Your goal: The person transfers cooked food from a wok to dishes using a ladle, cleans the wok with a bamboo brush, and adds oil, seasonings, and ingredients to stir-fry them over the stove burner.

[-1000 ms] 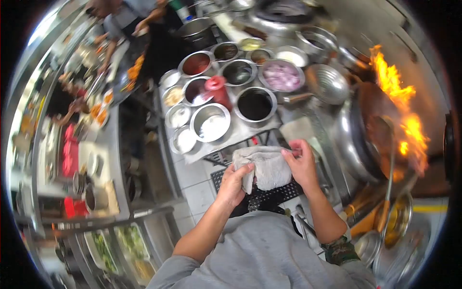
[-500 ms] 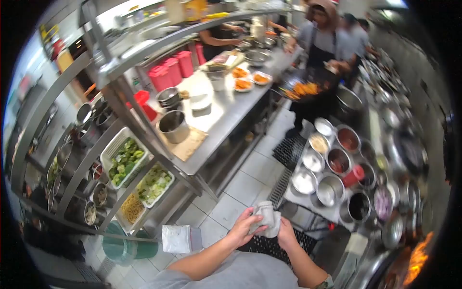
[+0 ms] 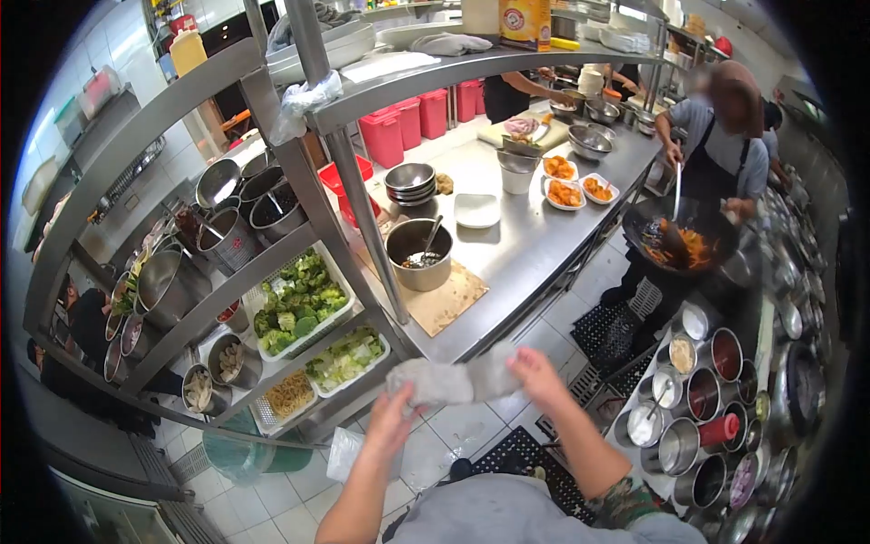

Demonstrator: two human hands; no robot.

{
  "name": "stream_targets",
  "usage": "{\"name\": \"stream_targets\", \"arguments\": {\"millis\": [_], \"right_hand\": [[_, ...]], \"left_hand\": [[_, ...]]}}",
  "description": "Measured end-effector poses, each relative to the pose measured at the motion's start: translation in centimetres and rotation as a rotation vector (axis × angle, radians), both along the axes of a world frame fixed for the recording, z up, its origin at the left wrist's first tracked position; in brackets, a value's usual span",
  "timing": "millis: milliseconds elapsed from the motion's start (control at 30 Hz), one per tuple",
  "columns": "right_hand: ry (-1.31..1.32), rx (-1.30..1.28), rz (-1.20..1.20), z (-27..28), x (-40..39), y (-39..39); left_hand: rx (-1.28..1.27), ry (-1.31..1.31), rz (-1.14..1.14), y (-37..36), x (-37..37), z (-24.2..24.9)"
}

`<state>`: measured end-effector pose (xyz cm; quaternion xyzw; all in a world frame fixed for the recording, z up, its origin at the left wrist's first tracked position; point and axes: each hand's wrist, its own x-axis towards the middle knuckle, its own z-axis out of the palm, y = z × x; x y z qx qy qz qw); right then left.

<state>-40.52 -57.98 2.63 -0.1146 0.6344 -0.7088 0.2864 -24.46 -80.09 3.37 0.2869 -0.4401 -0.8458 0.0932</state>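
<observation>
A grey cloth (image 3: 446, 382) is stretched between my two hands in front of my body, at the near corner of the steel counter. My left hand (image 3: 391, 417) grips its left end, and my right hand (image 3: 536, 374) pinches the right end. Just beyond the cloth lies a wooden board (image 3: 458, 304) carrying a steel pot (image 3: 420, 263) with a spoon in it. To the left of the cloth, a white basket of chopped lettuce (image 3: 344, 361) rests on the shelf.
Broccoli (image 3: 301, 304) fills another basket on the left rack. A co-worker (image 3: 725, 145) holds a wok (image 3: 680, 236) of orange food at the back right. Sauce pots (image 3: 678, 444) crowd the right-hand counter. White plates of orange food (image 3: 565, 194) stand on the steel counter (image 3: 507, 263).
The bunched cloth is now pulled out lengthwise, my hands further apart and raised. My view has swung left, away from the stove flame. The co-worker now stirs the wok with a long utensil.
</observation>
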Motion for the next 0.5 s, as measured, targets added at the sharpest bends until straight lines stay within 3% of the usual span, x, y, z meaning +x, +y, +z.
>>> {"name": "stream_targets", "arguments": {"millis": [67,100,133,200,233,300,367,400,467,500], "right_hand": [[0.000,0.021,-0.173,2.0,-4.5,-0.5],[0.060,0.064,-0.178,1.8,-7.2,-0.9],[0.119,0.108,-0.179,0.2,-10.2,-1.4],[0.277,0.327,-0.180,-9.1,-17.6,-2.8],[0.263,0.334,-0.156,-10.7,-18.4,-3.6],[0.355,0.691,-0.068,-12.2,-20.1,-5.3],[0.414,0.770,-0.045,-10.0,-19.5,-6.2],[0.470,0.851,-0.037,-8.5,-18.6,-6.5],[0.487,0.798,-0.026,-8.6,-18.1,-6.4],[0.572,0.687,-0.134,-9.3,-18.4,-5.9]], "left_hand": [[-0.135,-0.105,0.056,-2.2,-1.2,0.5],[-0.339,-0.183,0.008,-4.2,-2.2,-2.3],[-0.539,-0.264,-0.045,-5.9,-3.5,-5.9],[-0.879,-0.476,-0.079,-6.1,-7.2,-7.5],[-0.928,-0.517,-0.054,-5.8,-8.7,-8.4],[-0.974,-0.567,-0.016,-5.0,-11.0,-11.3],[-1.068,-0.653,0.397,-4.2,-12.5,-14.5],[-1.060,-0.675,0.407,-3.9,-13.0,-14.5],[-1.075,-0.697,0.594,-3.0,-13.2,-13.8],[-1.073,-0.714,0.597,-3.6,-12.3,-13.1]]}}
